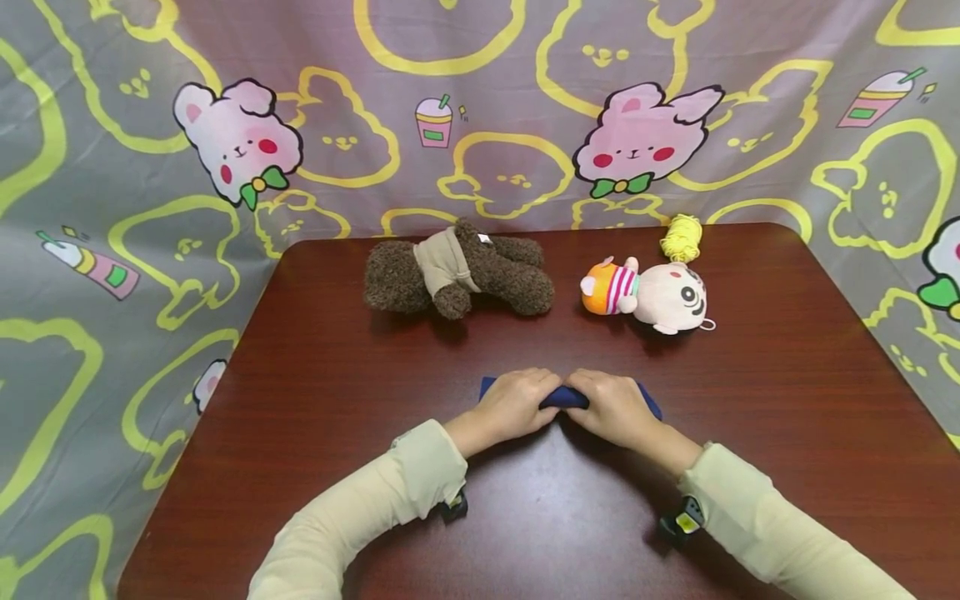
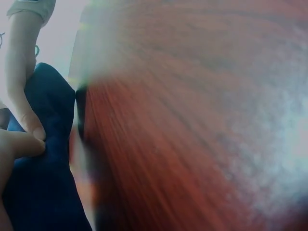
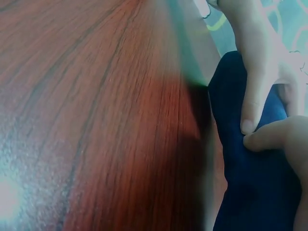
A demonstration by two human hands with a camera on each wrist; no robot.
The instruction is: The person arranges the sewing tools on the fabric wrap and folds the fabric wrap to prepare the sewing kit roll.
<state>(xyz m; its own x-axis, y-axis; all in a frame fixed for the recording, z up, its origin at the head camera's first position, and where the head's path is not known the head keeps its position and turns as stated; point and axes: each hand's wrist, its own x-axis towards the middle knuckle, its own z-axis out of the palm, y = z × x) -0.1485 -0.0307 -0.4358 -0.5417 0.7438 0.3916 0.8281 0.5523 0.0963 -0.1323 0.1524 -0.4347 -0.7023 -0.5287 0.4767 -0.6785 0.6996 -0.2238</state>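
Observation:
Both hands grip a dark blue piece of cloth [image 1: 566, 397], rolled or folded into a thick band, near the middle of the table. My left hand [image 1: 517, 404] has its fingers over the left part, and my right hand [image 1: 615, 408] holds the right part. In the left wrist view, the two thumb tips meet on the near side of the blue cloth [image 2: 43, 192]. The right wrist view has the same cloth [image 3: 255, 183] running lengthwise under both thumbs. Its two ends stick out past the hands. Most of the fingers behind it are hidden.
Toward the back of the brown table [image 1: 337, 400] lies a dark brown teddy bear [image 1: 495, 275] in a beige top. To its right are a small plush doll [image 1: 667, 296] with striped clothes and a ball of yellow yarn [image 1: 682, 239]. A patterned curtain [image 1: 510, 100] surrounds the table.

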